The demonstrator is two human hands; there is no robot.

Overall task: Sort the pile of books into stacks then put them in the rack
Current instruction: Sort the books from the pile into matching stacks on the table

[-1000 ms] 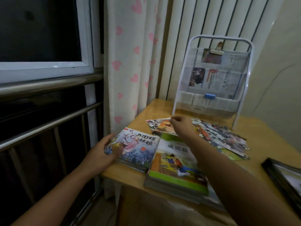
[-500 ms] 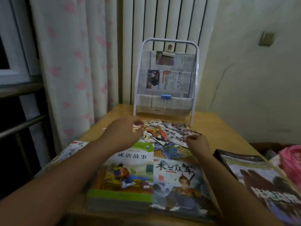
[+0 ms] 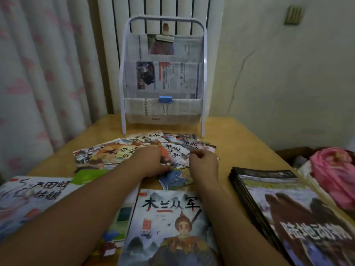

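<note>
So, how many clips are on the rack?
2: a wooden clip at the top of the rack, a blue clip on the lower pocket. Others may be hidden.

The rack (image 3: 163, 73) stands behind the spread books (image 3: 123, 152); a stack (image 3: 269, 192) lies right.

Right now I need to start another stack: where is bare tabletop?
Bare table lies right of the scattered books, between the rack and the dark stack; also left of the rack. The near edge is crowded with books and both hands.
</note>
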